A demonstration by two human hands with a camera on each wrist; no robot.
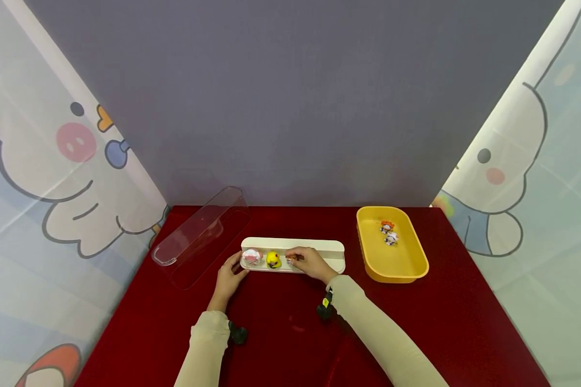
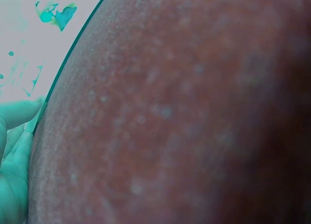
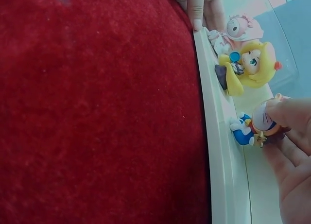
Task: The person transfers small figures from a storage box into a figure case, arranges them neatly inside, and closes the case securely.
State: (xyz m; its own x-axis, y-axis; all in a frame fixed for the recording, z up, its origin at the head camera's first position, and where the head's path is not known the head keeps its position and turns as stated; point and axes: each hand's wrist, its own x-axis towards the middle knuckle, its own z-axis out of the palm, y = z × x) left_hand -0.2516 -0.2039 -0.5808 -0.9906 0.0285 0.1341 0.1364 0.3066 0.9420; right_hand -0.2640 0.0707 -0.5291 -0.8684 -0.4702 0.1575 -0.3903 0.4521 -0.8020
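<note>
A long white tray [image 1: 324,246] lies crosswise on the red cloth. My left hand [image 1: 228,280] holds its left end, with the thumb at the front edge. Inside stand a pink-and-white figurine [image 3: 238,28] at the left and a yellow-haired figurine [image 3: 260,63] beside it. To their right, my right hand [image 1: 313,263] pinches a small figurine [image 3: 243,130] with a blue-and-white body by its head, low over the tray. Whether its base touches the tray I cannot tell. Blurred red fills most of the left wrist view.
A yellow bin [image 1: 392,265] at the right holds an orange-haired figurine [image 1: 387,227] and a white-haired figurine [image 1: 391,238]. On the left lies a long clear plastic cover [image 1: 198,236]. A grey wall [image 1: 300,107] rises behind the red-covered table [image 1: 281,338].
</note>
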